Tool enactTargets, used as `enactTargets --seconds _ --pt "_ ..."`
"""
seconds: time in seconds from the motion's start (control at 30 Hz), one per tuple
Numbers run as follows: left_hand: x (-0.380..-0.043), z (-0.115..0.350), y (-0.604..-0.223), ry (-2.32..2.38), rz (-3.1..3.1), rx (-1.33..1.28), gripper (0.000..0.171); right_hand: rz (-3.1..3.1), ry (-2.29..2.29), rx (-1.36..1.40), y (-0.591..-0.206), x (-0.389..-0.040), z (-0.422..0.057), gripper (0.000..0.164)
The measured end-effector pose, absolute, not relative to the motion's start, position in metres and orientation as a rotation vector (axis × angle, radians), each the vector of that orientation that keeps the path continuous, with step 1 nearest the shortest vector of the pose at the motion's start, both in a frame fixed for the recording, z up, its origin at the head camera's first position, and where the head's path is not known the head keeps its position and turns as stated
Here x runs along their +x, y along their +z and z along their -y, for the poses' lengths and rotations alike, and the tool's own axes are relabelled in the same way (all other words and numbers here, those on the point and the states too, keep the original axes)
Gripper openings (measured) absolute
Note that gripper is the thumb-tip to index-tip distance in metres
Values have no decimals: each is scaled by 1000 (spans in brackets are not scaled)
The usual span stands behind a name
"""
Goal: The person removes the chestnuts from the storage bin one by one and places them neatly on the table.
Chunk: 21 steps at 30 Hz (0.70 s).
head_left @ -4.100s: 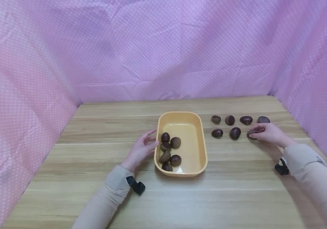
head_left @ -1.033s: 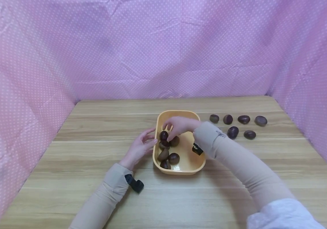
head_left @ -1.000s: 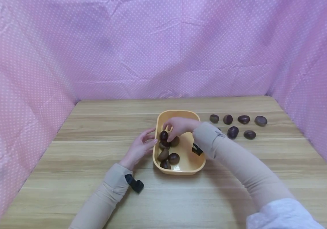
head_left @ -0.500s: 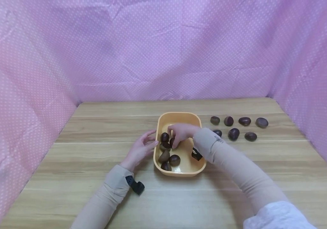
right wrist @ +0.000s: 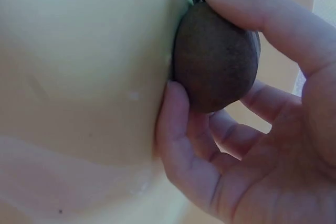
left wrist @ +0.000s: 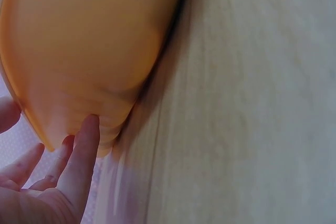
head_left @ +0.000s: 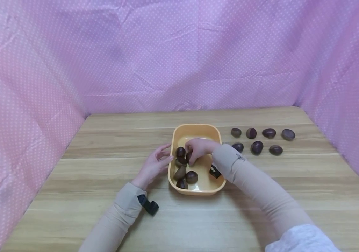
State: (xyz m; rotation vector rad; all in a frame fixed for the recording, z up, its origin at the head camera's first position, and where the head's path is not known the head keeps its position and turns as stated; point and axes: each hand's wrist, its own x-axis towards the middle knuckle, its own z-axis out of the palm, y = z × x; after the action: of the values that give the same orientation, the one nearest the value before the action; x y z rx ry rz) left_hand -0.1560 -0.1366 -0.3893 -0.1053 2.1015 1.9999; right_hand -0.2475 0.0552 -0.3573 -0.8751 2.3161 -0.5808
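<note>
A yellow-orange plastic tray (head_left: 212, 164) stands mid-table with several brown chestnuts inside, grouped towards its left side. My left hand (head_left: 155, 167) rests at the tray's left wall; in the left wrist view its extended fingers (left wrist: 84, 156) touch the outside of the wall. Inside the tray, my right hand (head_left: 202, 147) pinches a chestnut (right wrist: 212, 59) between thumb and fingers, low over the tray floor. Another dark chestnut (head_left: 180, 152) sits just left of it. More chestnuts (head_left: 192, 177) lie nearer the tray's front.
To the right of the tray, several chestnuts (head_left: 257, 147) lie in two rough rows on the wooden table (head_left: 103, 140). The right sleeve (head_left: 261, 189) crosses over the tray's right rim. Pink dotted cloth (head_left: 179, 63) hangs behind and at both sides.
My right hand has left a chestnut in the near row on the table, moved left into the tray, and shifted from the leftmost chestnuts to the one it pinches now. Left hand stays.
</note>
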Motion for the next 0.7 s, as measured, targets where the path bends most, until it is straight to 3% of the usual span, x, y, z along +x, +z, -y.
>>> enactTargets --seconds 0.7 --pt "-158 137 -390 2003 -2090 -113 56 -2497 -1014 -748 -357 -253 -56 26"
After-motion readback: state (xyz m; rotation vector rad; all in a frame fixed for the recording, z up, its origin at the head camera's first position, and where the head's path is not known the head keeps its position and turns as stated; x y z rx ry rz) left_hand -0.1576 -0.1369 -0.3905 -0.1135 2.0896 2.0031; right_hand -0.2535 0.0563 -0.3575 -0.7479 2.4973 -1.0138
